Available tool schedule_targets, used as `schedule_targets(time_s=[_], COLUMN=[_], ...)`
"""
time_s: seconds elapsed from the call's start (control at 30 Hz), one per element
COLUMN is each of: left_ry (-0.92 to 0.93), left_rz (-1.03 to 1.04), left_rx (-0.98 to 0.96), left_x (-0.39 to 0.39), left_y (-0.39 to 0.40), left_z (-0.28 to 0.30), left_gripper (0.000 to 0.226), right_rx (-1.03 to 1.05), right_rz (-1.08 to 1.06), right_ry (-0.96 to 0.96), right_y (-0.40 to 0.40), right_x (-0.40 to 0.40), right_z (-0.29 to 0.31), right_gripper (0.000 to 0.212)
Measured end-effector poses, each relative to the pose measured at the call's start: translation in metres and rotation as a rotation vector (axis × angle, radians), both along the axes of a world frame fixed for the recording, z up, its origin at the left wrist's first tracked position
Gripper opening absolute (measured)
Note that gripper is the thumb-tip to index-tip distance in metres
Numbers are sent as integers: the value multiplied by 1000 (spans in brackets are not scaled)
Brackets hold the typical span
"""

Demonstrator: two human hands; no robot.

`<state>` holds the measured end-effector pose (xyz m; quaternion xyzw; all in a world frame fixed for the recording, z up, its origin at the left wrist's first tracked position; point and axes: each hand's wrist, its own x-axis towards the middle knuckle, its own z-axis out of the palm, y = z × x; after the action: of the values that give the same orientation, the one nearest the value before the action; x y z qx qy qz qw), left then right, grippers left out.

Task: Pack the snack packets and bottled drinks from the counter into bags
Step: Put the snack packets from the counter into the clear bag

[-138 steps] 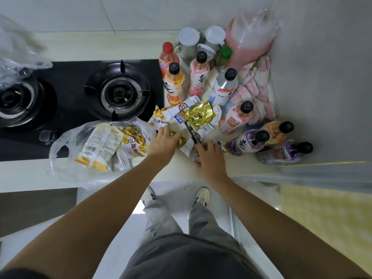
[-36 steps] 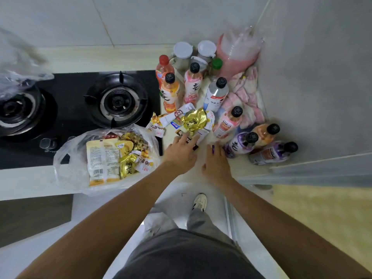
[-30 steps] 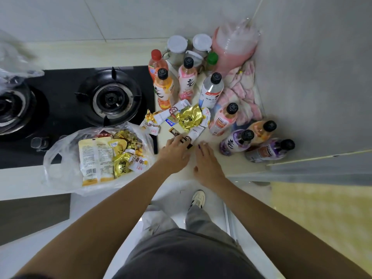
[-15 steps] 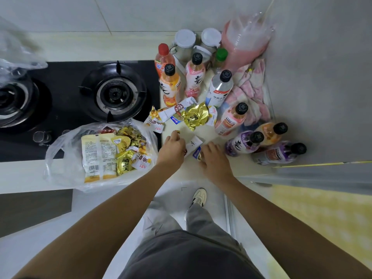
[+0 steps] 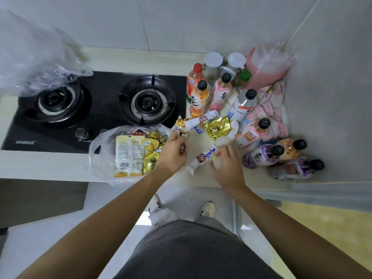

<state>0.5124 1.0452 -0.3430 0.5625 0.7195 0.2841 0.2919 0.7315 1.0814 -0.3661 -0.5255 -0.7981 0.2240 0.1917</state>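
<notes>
Snack packets: the long white tube-shaped packet with a red round label (image 5: 202, 158) now lies alone near the table's (image 5: 60, 164) front edge, drawn away from the pile it sat in half a second ago. Its long axis runs diagonally, near end toward the person, far end under the right hand (image 5: 226, 164), whose curled fingers grip it. The left hand (image 5: 173, 152) pinches a small dark packet (image 5: 182, 148) beside the clear plastic bag (image 5: 100, 150) of yellow and gold packets.
</notes>
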Motion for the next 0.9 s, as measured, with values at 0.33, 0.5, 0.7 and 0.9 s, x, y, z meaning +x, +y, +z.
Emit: schedule_targets(time_s=[0.33, 0.5, 0.7, 0.9], left_ry=[73, 77, 290, 472], left_rz=[228, 228, 84, -29], left_rx=[-22, -58, -73, 13], left_x=[-103, -145, -160, -139], left_y=[-65, -78, -74, -57], left_z=[4, -7, -10, -1], left_gripper=[17, 26, 30, 36], right_rx=[4, 44, 63, 80], right_rz=[366, 430, 446, 330], right_ry=[134, 20, -147, -104], right_y=[-6, -11, -8, -3], right_x=[-153, -203, -206, -157], right_z=[27, 13, -1, 4], right_gripper=[25, 21, 25, 20])
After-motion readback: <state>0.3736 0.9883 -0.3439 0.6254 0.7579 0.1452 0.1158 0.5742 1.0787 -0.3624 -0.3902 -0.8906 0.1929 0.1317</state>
